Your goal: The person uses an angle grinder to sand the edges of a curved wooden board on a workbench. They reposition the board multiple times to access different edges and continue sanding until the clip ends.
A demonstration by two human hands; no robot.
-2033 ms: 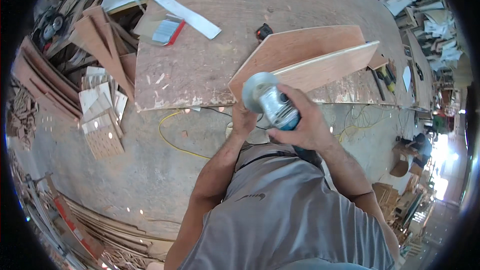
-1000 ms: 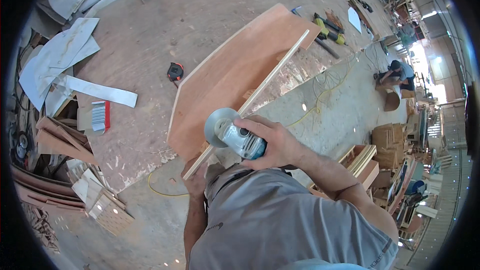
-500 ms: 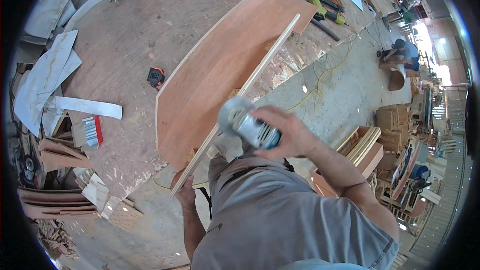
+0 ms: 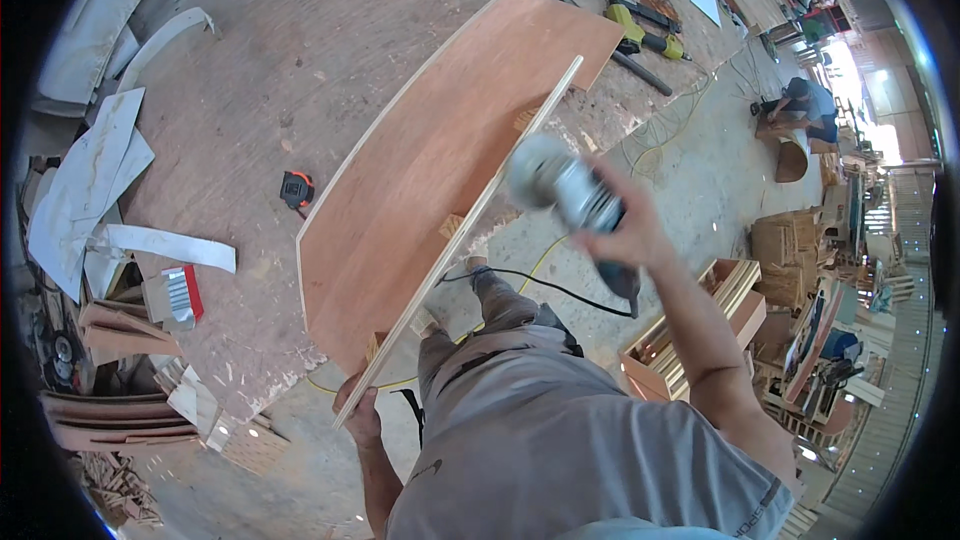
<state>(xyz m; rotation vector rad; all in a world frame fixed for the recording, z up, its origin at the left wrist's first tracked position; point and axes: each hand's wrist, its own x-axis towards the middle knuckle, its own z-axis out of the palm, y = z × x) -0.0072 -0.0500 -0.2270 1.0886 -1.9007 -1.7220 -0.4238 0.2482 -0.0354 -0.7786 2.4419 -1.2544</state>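
Observation:
My right hand [image 4: 632,225] is wrapped round an angle grinder [image 4: 582,192], blurred by motion, its round disc against or just beside the upper part of a long pale plywood edge [image 4: 455,245]. I cannot tell whether the disc touches. That edge tops a board on the near side of a reddish plywood panel [image 4: 430,140] with a bowed far side. Small wood blocks [image 4: 452,226] sit in the corner between them. My left hand [image 4: 362,418] grips the board's near left end. The grinder's black cord [image 4: 570,302] loops down past my legs.
The panel lies on a worn worktable [image 4: 240,100]. A tape measure [image 4: 296,189] lies left of it, and a green-and-black nail gun [image 4: 645,28] beyond its far right end. A box of wood strips [image 4: 690,330] stands on my right. Another person [image 4: 805,105] crouches at far right.
My right hand and the grinder have moved up and right along the plywood edge. The panel sits slightly lower and further left in view, with my left hand still on its end.

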